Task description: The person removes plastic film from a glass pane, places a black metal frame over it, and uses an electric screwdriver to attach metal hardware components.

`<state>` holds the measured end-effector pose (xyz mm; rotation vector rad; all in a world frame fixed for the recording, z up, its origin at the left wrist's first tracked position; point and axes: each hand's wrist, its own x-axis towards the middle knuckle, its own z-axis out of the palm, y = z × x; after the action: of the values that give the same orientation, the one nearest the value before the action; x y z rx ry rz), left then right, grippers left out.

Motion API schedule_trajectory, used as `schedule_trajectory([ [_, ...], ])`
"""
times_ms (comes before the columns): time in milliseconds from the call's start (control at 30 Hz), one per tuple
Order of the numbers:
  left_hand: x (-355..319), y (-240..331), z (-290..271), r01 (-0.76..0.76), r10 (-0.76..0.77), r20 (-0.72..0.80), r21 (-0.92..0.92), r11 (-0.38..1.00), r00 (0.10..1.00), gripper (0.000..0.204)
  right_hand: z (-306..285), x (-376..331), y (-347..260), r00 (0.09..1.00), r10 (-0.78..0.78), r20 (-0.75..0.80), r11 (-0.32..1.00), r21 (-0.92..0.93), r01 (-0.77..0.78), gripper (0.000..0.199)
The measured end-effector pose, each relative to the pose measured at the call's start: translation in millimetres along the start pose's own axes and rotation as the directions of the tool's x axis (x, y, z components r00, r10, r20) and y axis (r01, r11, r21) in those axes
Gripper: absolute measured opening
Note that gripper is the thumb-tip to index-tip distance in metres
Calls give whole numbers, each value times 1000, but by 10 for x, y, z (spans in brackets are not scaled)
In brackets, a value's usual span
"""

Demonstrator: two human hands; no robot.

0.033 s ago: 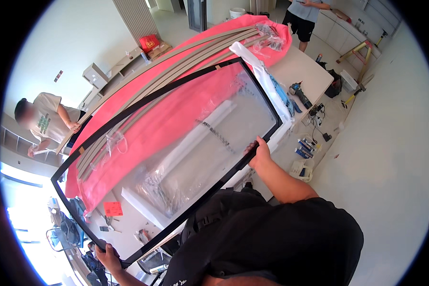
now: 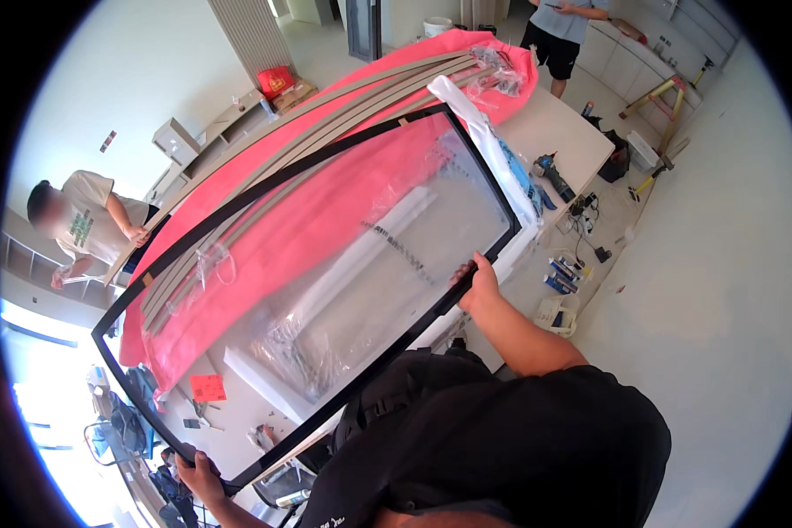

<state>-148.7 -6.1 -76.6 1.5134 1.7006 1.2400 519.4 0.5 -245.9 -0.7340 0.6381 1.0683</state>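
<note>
I hold a large glass panel in a black frame [image 2: 343, 264], tilted over a long table. My right hand [image 2: 477, 286] grips the frame's near edge close to its right corner. My left hand [image 2: 198, 480] grips the frame at its lower left corner. Through the glass I see a pink sheet [image 2: 326, 202] covering the table and white long pieces wrapped in clear plastic [image 2: 361, 255]. Several long beige profiles [image 2: 326, 110] lie along the far side of the pink sheet.
A person in a light shirt [image 2: 84, 224] stands at the table's left end, another person [image 2: 563, 35] at the top right. A drill [image 2: 554, 176], cables and cans [image 2: 559, 273] lie right of the table. A red bag [image 2: 275, 81] and a tripod [image 2: 669, 97] stand further back.
</note>
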Motion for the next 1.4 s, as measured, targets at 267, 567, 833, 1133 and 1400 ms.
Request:
schedule_trajectory([
  [267,-26,-451,-398,-26,25,17,1,1000,1000,47,90,-277,208,997,-19,78,1000,-2,19,33],
  [567,-397,-76,-579,125,-103,-112,209,970,988,13,-26,-255,512,997,-19,76,1000,18,18,43],
  [833,-679,-792,-959,-176,319,-41,763,622,947,35,241,-454,404,970,-7,241,997,81,-13,46],
  [1133,-279,-481,-218,447,-548,-285,-350,823,786,48,189,-344,30,948,-133,289,991,57,121,48],
  [1400,503,-649,-938,252,-448,-347,-482,839,824,79,214,-108,5,936,-119,331,990,107,88,51],
])
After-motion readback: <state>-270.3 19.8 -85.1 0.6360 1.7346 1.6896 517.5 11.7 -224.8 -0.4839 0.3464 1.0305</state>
